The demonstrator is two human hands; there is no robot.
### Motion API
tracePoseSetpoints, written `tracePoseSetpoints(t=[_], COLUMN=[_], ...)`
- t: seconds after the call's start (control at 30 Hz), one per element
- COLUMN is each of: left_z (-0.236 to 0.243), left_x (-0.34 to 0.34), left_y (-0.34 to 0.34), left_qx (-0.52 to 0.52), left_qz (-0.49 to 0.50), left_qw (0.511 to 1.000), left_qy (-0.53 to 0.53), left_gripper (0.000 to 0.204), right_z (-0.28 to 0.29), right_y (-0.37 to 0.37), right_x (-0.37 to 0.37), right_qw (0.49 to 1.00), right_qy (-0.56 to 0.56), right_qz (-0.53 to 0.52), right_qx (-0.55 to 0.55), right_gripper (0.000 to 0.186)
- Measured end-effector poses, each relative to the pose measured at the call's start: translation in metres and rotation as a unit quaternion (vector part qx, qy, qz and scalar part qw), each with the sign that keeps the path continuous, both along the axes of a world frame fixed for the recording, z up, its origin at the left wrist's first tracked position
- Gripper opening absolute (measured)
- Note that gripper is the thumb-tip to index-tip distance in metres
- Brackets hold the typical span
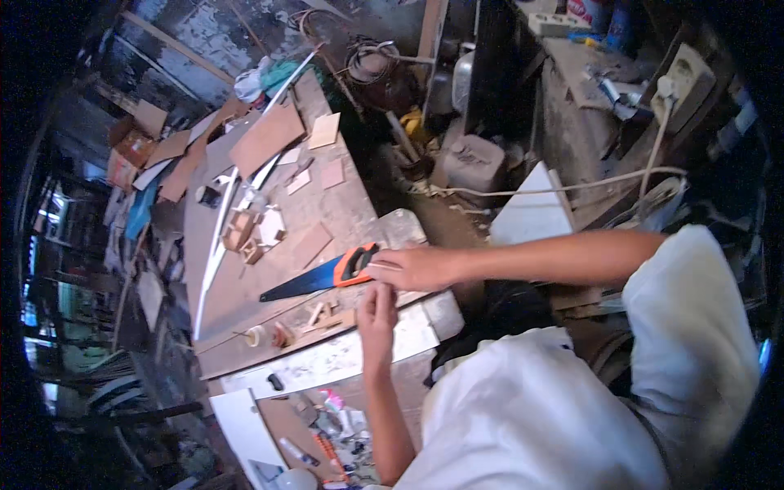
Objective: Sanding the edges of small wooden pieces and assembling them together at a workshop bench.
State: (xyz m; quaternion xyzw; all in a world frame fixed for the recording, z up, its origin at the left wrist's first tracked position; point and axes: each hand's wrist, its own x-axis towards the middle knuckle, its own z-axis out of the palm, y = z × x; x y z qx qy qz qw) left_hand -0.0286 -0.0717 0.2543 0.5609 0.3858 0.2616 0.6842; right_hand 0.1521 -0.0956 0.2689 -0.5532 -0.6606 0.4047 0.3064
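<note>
A hand saw point(310, 282) with a dark blade and an orange and black handle lies on the worktable, its tip pointing left. My right hand point(418, 267) reaches in from the right, just beside the saw's handle. Its fingers are closed, and a thin pale piece seems to be pinched in them, too small to name. Close below it, my left hand point(377, 314) is raised with the fingers curled together, nearly touching the right fingertips. What it holds, if anything, is hidden.
Thin brown board offcuts point(268, 139) and a small wooden box-like piece point(240, 230) lie across the worktable point(237, 306). A long white strip point(214, 253) runs along its left side. Wood sticks point(322, 317) and a tape roll point(256, 335) are near. A jerrycan point(474, 163) stands beyond.
</note>
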Motion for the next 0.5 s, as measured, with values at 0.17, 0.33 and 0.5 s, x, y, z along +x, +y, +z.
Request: tracePoseSetpoints(t=[0.17, 0.33, 0.5], left_z=[0.001, 0.009, 0.04], left_x=[0.001, -0.007, -0.012], left_y=[-0.022, -0.017, -0.007], left_qx=[-0.058, -0.089, -0.022], left_qz=[0.023, 0.0, -0.038], left_qw=[0.998, 0.995, 0.999], left_qy=[-0.004, -0.038, 0.021], left_gripper=[0.023, 0.024, 0.027], right_z=[0.005, 0.048, 0.028], right_y=[-0.011, -0.013, -0.03], right_x=[0.003, 0.002, -0.015], right_qw=[0.998, 0.989, 0.987], right_qy=[-0.016, -0.037, 0.082], right_qz=[-0.005, 0.003, -0.127], right_qx=[-0.065, -0.14, 0.054], right_gripper=[0.059, 0.062, 0.053])
